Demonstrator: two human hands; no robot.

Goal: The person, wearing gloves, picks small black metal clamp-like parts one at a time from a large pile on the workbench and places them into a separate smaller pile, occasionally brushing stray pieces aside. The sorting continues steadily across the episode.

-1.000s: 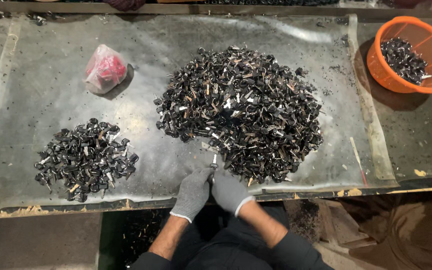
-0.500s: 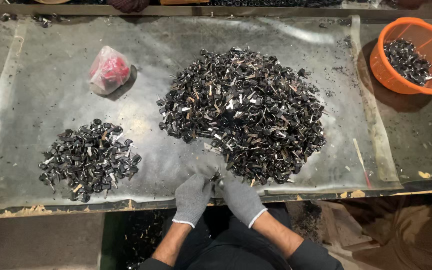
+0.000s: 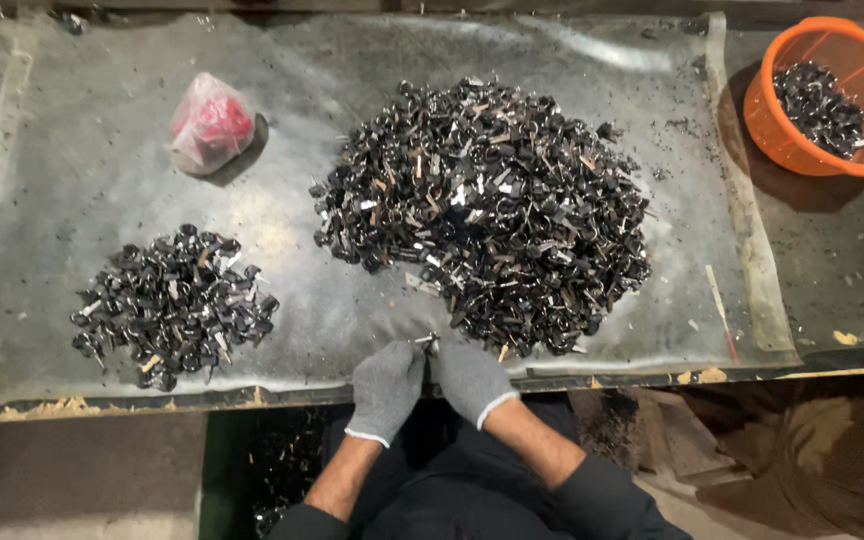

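Observation:
Both my hands wear grey gloves and meet at the near edge of the bench. My left hand (image 3: 387, 388) and my right hand (image 3: 467, 380) pinch one small metal piece (image 3: 426, 341) between their fingertips. Just beyond them rises a large heap of small black and silvery metal parts (image 3: 487, 210). A smaller heap of similar dark parts (image 3: 174, 305) lies to the left, apart from my hands.
A grey sheet (image 3: 72, 180) covers the bench. A clear bag with red contents (image 3: 212, 123) sits at the back left. An orange basket (image 3: 792, 140) holding more dark parts stands at the back right. A thin stick (image 3: 720, 310) lies near the right edge.
My hands stay together at the near edge over the small piece, shifting slightly. The view has drifted a little; the heaps have not moved.

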